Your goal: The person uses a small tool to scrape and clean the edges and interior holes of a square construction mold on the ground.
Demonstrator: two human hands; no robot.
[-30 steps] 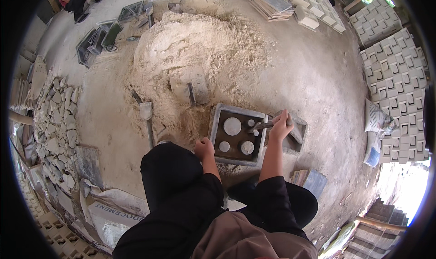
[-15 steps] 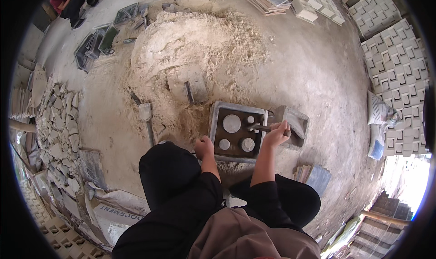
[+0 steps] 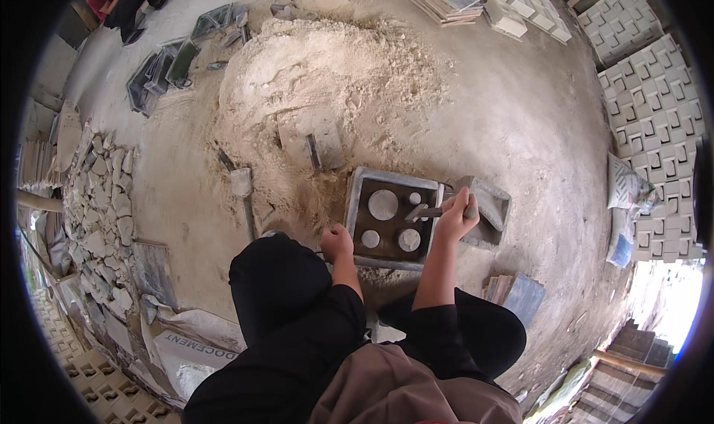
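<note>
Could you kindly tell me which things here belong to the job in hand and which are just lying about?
Job in hand, apparently: hammer-like tool in the right hand; grey box frame; round pieces inside it.

Seemingly lying about: broken slabs; stacked boards; pale blocks.

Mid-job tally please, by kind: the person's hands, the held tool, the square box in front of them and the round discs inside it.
Hands (left hand, right hand): 2
Hammer-like tool: 1
Square box: 1
Round discs, one partly behind the tool: 5
Total: 9
</note>
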